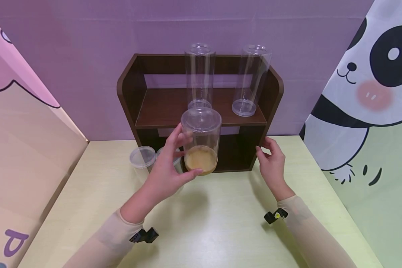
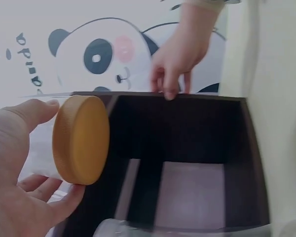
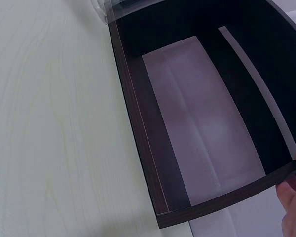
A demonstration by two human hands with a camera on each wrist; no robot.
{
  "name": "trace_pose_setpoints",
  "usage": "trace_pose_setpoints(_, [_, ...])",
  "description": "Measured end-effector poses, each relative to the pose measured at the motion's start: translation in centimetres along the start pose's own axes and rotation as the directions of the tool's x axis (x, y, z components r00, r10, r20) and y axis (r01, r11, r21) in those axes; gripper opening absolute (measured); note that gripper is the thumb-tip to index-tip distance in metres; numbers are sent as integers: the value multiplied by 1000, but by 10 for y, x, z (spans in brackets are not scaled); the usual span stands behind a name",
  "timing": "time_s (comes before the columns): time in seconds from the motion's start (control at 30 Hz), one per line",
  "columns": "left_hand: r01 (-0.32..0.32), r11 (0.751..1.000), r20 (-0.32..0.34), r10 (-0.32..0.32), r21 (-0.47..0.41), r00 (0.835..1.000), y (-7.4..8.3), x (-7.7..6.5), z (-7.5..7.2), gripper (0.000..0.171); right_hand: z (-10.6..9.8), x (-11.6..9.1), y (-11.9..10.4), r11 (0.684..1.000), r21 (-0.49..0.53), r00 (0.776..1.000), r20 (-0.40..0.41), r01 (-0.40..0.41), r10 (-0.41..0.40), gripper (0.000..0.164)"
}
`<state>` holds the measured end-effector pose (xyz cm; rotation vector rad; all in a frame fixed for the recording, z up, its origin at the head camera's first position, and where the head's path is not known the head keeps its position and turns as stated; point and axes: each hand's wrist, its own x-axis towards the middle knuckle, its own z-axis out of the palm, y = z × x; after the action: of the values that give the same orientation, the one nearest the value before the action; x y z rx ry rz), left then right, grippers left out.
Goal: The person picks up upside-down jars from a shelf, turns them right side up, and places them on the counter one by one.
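Both arms reach forward, angling inward. The left arm comes toward the middle of the head view; its left hand is turned inward in a wide grip, thumb stretched out on the near side, fingers wrapping the far side. The right arm leans leftward from its own side; the right hand pinches with bent fingers and thumb. The hands are apart.

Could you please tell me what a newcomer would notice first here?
Probably the clear jar with the orange lid, held by the left hand before the brown shelf. Next might come the large panda at the head view's right, then the right hand holding the shelf's side.
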<state>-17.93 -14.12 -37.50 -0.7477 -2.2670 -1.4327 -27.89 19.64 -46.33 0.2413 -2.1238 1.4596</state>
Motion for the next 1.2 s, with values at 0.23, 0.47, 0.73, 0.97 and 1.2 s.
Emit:
trace_pose_setpoints(0.23, [-55, 998, 12, 55, -39, 998, -16, -14, 22, 132, 0, 0, 0, 1000, -5, 1000, -4, 1, -1, 33])
trace_pose_setpoints(0.47, [-64, 997, 46, 65, -34, 997, -29, -28, 35, 132, -1, 0, 0, 1000, 15, 1000, -7, 2, -2, 33])
trace_pose_setpoints(0.73, [-27, 999, 75, 29, -40, 997, -35, -37, 40, 130, -3, 1, 0, 1000, -4, 1000, -3, -20, 20, 34])
trace_pose_setpoints(0.97, [-31, 998, 85, 35, -48, 996, -39, -39, 43, 129, -3, -6, -18, 1000, -22, 993, -114, 16, -18, 34])
trace_pose_setpoints(1.2, [-65, 995, 83, 72, -77, 994, -43, -40, 47, 126, -6, -16, -56, 960, 105, 959, 93, 259, -269, 24])
